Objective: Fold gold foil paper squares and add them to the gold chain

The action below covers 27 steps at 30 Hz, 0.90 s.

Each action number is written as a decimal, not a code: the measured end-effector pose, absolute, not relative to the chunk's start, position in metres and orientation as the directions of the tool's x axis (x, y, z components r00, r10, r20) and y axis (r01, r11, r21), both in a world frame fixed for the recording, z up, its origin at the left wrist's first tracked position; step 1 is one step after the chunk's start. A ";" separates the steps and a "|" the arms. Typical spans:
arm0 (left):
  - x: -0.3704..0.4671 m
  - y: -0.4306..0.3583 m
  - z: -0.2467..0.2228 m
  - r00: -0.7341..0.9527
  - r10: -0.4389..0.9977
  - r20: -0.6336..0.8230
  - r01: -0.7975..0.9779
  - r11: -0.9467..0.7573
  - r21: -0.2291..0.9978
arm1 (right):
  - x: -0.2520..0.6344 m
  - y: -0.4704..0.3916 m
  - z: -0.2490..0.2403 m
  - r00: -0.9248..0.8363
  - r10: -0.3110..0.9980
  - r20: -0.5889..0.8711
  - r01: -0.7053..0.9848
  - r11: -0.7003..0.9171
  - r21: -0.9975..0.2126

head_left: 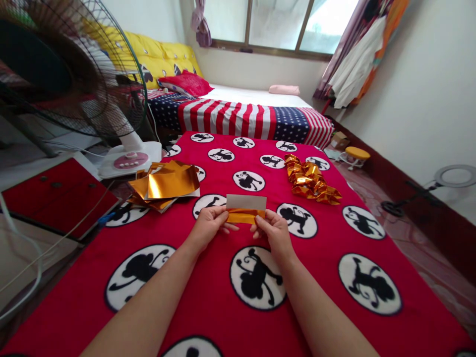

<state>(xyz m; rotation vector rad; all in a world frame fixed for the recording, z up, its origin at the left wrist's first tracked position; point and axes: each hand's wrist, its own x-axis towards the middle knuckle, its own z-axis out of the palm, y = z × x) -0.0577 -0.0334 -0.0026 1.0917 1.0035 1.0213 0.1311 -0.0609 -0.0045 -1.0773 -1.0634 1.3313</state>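
Observation:
Between my two hands is a sheet of gold foil paper (pixel 246 202), its pale back showing in the upper part and a gold strip folded along the lower edge. My left hand (pixel 208 225) pinches its left end with thumb and fingers. At the right end, my right hand (pixel 273 229) grips the fold the same way. To the left lies a loose stack of flat gold foil sheets (pixel 173 179). Over on the right sits a pile of folded gold foil pieces (pixel 307 179), shiny and puffed in shape.
A red cloth (pixel 312 277) with black monkey figures in white circles covers the surface under my hands. An electric fan (pixel 128 153) stands at the left beside a red panel (pixel 55 193). Behind is a bed with a striped and starred cover (pixel 230 116); a yellow stool (pixel 357 152) stands right.

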 end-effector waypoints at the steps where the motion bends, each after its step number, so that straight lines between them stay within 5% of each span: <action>1: -0.058 -0.033 -0.003 0.218 0.967 -0.131 -0.143 0.164 0.976 | 0.131 -0.061 -0.004 -0.022 0.999 -0.030 -0.194 -0.033 -0.980; 27: -0.059 -0.034 0.000 0.169 0.985 -0.042 -0.241 0.082 0.967 | 0.129 -0.062 0.002 0.020 1.000 0.011 -0.149 0.014 -0.989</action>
